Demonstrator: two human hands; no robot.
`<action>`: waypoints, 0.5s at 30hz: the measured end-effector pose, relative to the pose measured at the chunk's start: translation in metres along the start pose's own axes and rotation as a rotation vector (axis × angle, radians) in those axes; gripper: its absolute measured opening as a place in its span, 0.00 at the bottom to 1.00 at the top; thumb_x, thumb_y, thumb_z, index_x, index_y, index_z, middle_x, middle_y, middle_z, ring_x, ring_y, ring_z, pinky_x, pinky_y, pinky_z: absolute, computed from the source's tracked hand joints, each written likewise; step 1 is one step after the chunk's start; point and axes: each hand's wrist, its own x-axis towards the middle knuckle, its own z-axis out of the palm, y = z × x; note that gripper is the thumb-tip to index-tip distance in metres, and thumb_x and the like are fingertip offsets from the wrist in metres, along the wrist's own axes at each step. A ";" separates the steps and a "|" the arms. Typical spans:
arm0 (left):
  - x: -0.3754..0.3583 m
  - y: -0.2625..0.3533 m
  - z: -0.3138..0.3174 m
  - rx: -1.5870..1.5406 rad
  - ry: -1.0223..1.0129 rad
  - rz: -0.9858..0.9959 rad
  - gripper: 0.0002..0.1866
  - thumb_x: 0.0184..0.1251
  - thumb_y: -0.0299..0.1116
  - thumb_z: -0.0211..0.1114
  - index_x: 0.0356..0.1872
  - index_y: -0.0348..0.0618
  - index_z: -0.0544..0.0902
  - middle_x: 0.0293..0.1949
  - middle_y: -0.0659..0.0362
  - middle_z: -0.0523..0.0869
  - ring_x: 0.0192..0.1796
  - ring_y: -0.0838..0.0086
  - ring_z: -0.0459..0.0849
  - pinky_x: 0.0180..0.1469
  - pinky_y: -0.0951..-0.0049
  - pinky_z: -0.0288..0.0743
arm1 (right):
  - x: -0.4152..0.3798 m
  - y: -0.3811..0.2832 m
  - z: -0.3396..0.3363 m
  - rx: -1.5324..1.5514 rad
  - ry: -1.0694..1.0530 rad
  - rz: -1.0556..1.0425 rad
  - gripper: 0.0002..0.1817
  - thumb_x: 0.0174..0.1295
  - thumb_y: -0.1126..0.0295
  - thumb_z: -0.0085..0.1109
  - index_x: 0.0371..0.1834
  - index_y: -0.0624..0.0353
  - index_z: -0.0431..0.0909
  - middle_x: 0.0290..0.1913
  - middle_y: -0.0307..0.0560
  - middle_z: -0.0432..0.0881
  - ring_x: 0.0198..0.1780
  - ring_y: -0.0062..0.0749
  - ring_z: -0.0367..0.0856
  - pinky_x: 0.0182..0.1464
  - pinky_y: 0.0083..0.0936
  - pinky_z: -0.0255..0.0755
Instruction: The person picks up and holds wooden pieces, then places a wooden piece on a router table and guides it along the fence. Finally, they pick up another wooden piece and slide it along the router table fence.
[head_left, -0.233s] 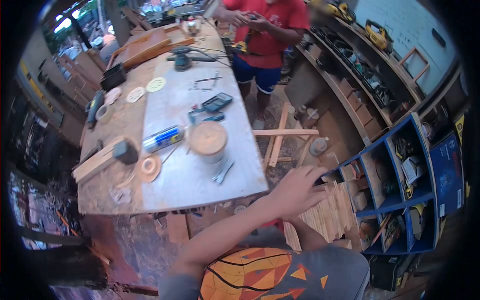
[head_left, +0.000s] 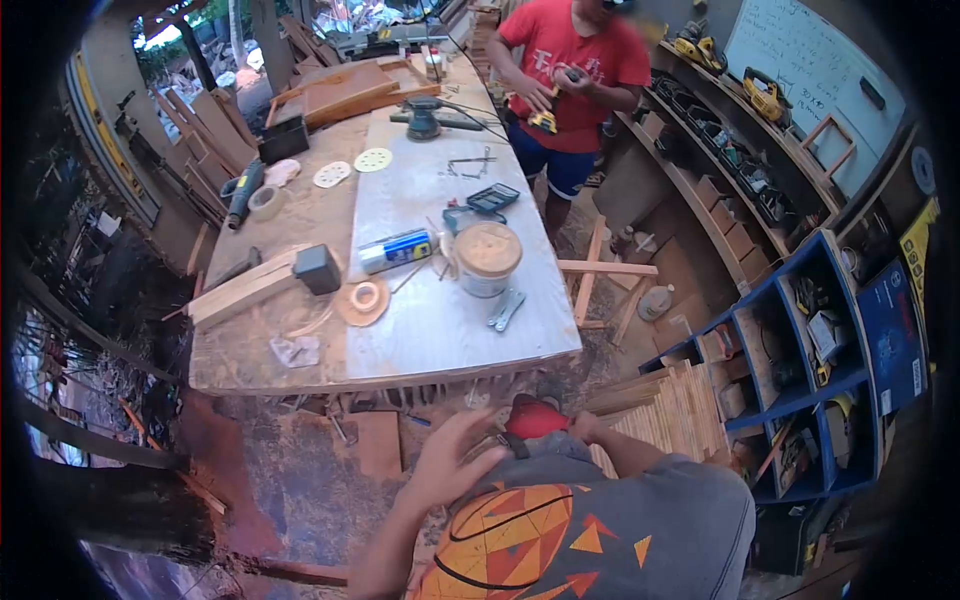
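**Hands down at the red tool, just below the workbench edge**

So the wearer's left hand (head_left: 447,462) was hanging open, fingers spread, right in front of the near edge of the workbench (head_left: 440,345) and a bit below it, not gripping anything. It sat just beside a red tool (head_left: 532,417) held close against the grey shirt with the orange pattern. The right hand (head_left: 583,428) was on the far side of that red tool, touching it, but mostly tucked behind it, so I couldn't tell whether it was closed around it or just resting there.

Up on the workbench, near that same front edge, there was a round tub with a tan lid (head_left: 486,258), a wrench (head_left: 506,309) just beside it, a blue-and-white spray can (head_left: 398,250) and an orange sanding disc (head_left: 363,299). A stack of thin wooden slats (head_left: 672,410) leaned off the bench's right corner. At the far end, a person in a red shirt (head_left: 570,70) stood holding a yellow tool.
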 end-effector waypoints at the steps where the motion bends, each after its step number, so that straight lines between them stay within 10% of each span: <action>1: -0.035 -0.016 -0.012 -0.003 0.080 -0.084 0.31 0.65 0.39 0.75 0.65 0.36 0.76 0.56 0.50 0.86 0.60 0.63 0.84 0.65 0.63 0.75 | 0.005 -0.010 0.000 0.033 0.004 0.046 0.15 0.57 0.56 0.64 0.32 0.56 0.91 0.40 0.61 0.90 0.43 0.45 0.91 0.45 0.44 0.82; 7: -0.249 -0.149 -0.022 -0.040 0.684 -0.610 0.31 0.65 0.37 0.74 0.64 0.31 0.75 0.57 0.44 0.85 0.60 0.59 0.83 0.65 0.63 0.74 | 0.079 -0.039 0.012 -0.564 -0.003 -0.497 0.17 0.57 0.60 0.55 0.36 0.58 0.89 0.43 0.64 0.86 0.48 0.61 0.86 0.49 0.47 0.80; 15: -0.417 -0.251 0.051 0.173 0.892 -1.096 0.31 0.64 0.37 0.73 0.63 0.27 0.75 0.49 0.45 0.86 0.51 0.58 0.85 0.54 0.62 0.79 | -0.022 -0.147 0.002 -0.382 -0.054 -0.133 0.23 0.59 0.49 0.59 0.37 0.59 0.90 0.36 0.61 0.88 0.41 0.51 0.90 0.44 0.41 0.84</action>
